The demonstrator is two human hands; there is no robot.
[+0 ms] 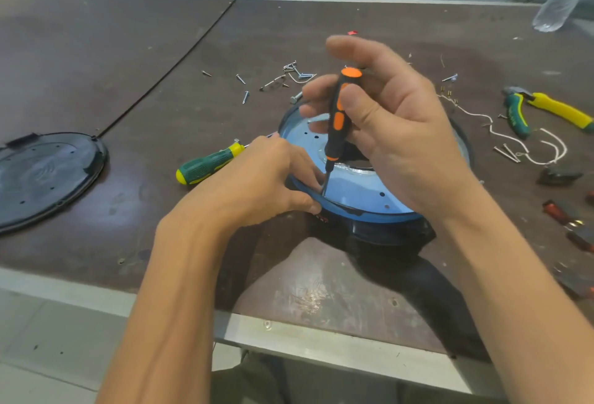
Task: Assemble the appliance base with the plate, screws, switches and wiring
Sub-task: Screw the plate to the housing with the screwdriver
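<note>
On the table [128,50] the job looks to be in its early middle. The black cover [41,175] lies well apart at the left, not yet fitted. The base [385,233] sits near the front edge with the plate [360,190] already laid inside it.

The right hand [392,127] pinches the orange screwdriver [337,114] upright, its tip at the plate's near edge. The left hand [257,185] grips the base's rim just beside that tip; whether it also steadies a screw cannot be told. Fastening the plate seems to be the step in hand.

Several plate holes show no screw. The wires [514,143], what look like switches [565,217] and loose screws [289,75] lie outside the base, so wiring and switches appear still to come.
</note>
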